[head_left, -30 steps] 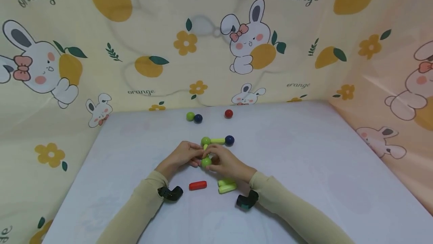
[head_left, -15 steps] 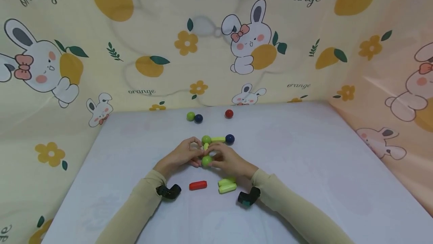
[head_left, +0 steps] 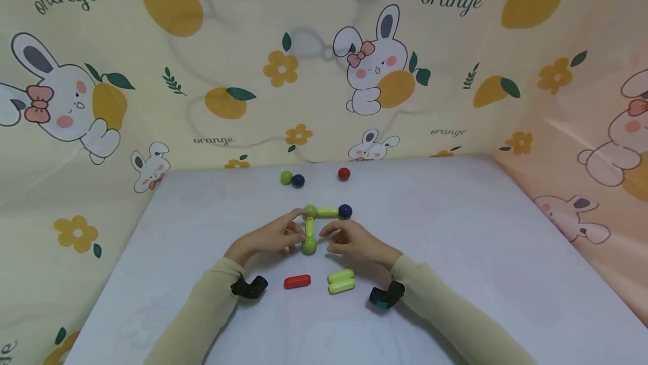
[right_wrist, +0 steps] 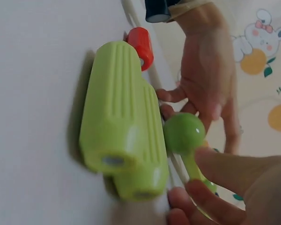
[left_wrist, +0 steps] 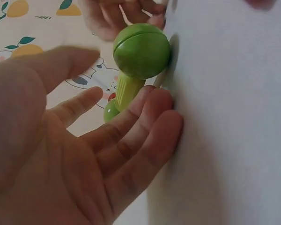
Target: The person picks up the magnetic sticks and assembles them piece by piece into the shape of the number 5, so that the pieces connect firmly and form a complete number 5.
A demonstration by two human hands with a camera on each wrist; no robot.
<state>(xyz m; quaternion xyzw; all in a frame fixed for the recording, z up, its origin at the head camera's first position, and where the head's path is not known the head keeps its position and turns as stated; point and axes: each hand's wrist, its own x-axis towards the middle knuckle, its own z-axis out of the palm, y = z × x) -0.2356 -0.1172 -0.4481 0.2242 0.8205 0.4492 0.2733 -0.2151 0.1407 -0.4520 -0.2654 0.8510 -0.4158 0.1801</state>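
An L-shaped piece lies on the table: a near green ball (head_left: pixel 309 245), a yellow-green rod (head_left: pixel 309 226), a corner green ball (head_left: pixel 310 211), then another yellow-green rod (head_left: pixel 328 212) ending in a dark blue ball (head_left: pixel 345 211). My left hand (head_left: pixel 270 237) is at its left side, index finger at the corner ball; in the left wrist view its fingers (left_wrist: pixel 145 136) are spread beside the rod, not closed round it. To the right of the near ball, my right hand (head_left: pixel 360 243) is apart from the piece in the head view, fingers loosely bent and holding nothing.
Nearer the front lie a red rod (head_left: pixel 297 282) and two yellow-green rods (head_left: pixel 341 285) side by side. At the back are a green ball (head_left: pixel 286 177) touching a dark blue ball (head_left: pixel 298 180), and a red ball (head_left: pixel 344 174). A patterned cloth stands behind the table.
My right hand has come off the near ball and rod and moved right. My left index finger has shifted up to the corner ball, and more of the upright rod shows.
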